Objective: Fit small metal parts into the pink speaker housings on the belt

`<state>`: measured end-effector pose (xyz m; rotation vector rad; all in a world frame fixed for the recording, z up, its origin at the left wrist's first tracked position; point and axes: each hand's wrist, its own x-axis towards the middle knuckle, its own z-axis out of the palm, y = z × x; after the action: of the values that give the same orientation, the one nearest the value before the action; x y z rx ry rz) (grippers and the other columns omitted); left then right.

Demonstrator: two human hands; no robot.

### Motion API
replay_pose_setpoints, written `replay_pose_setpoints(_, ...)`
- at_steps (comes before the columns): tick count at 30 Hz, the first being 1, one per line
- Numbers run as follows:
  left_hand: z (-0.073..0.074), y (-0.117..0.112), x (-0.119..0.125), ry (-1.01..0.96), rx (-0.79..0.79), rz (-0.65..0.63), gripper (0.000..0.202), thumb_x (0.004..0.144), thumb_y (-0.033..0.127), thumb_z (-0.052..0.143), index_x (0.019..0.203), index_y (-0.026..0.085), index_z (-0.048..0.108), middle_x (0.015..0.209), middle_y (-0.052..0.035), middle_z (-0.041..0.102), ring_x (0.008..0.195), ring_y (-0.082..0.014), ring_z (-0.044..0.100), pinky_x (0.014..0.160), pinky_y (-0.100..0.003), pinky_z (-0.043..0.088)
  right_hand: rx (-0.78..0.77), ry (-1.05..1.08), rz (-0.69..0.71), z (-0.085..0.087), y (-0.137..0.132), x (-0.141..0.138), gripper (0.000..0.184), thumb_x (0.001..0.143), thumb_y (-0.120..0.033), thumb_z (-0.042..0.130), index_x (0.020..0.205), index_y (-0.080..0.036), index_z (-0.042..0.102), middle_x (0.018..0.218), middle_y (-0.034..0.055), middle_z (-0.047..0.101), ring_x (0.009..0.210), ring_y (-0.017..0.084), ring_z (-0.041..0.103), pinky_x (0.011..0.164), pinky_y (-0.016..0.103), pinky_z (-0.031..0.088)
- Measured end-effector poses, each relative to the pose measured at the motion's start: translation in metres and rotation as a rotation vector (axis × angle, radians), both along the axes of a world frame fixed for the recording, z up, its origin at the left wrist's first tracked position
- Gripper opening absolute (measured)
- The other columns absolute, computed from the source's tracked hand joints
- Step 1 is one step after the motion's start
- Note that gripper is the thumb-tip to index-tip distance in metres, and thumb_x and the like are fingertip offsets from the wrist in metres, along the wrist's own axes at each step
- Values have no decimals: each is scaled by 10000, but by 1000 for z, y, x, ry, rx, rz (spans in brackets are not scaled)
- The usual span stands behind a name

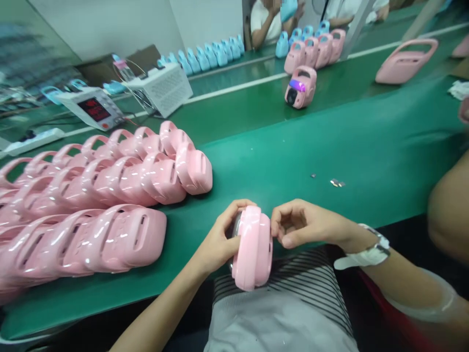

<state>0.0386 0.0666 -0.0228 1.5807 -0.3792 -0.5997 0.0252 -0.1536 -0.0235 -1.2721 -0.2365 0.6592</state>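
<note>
A pink portable speaker (252,249) is held at the table's front edge, turned so that its narrow side faces up. My left hand (227,234) is closed around its left side, thumb on the pink shell and fingers over the top. At its right face, my right hand (300,222) has curled fingers and a bent thumb close to the casing. Whatever those fingertips pinch, if anything, is too small to make out. Small shiny bits (337,183) lie on the green mat beyond my right hand, with a tiny dark piece (312,175) beside them.
Rows of pink speakers (132,239) fill the left of the green mat (256,161). Behind them stand a power supply (93,110) and a grey metal box (164,88). A lit pink speaker (301,88) is farther back, near blue speakers (208,56) and a person (266,22).
</note>
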Motion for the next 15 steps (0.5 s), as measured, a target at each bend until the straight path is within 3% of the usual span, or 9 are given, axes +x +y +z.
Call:
replay_pose_setpoints(2,2,0,-1,23,3,-24,423,735,272,703,1128,229,554,1073,-6,575,962,-184,535,849,-250,408,-9,-155,-29,17,8,32,212,725,-335,799,780,-149,712,647,-13,647,568,84,578,558,201,481)
replay_pose_setpoints(5,9,-2,-7,3,55,-13,434,747,257,660,1160,220,531,1115,-19,568,1046,-205,525,926,-275,396,-123,-295,-219,42,51,81,266,861,-411,634,794,-161,696,626,-13,638,495,86,528,502,220,423)
replay_pose_setpoints(8,18,-3,-17,-64,173,7,498,737,206,629,1218,229,501,1182,-27,551,1108,-216,499,997,-306,363,-357,-475,-246,58,106,115,430,845,-417,658,513,-161,565,438,-31,499,446,85,426,480,237,307)
replay_pose_setpoints(10,19,-3,-23,-83,223,15,528,723,182,614,1234,230,489,1204,-34,543,1113,-221,494,1008,-325,358,-426,-597,-249,60,133,129,508,721,-348,785,393,-178,437,373,-51,386,486,87,392,504,246,252)
replay_pose_setpoints(12,16,-1,-26,-75,238,55,514,727,162,587,1226,229,488,1195,-36,549,1100,-220,504,1005,-340,366,-447,-636,-253,57,145,136,506,662,-274,813,372,-181,409,368,-59,366,513,87,388,521,252,238)
replay_pose_setpoints(15,9,6,-28,-63,199,144,462,734,155,611,1182,225,518,1149,-30,577,1043,-209,542,975,-347,407,-413,-582,-281,49,134,136,412,714,-225,733,418,-173,452,394,-68,398,491,74,382,510,246,241)
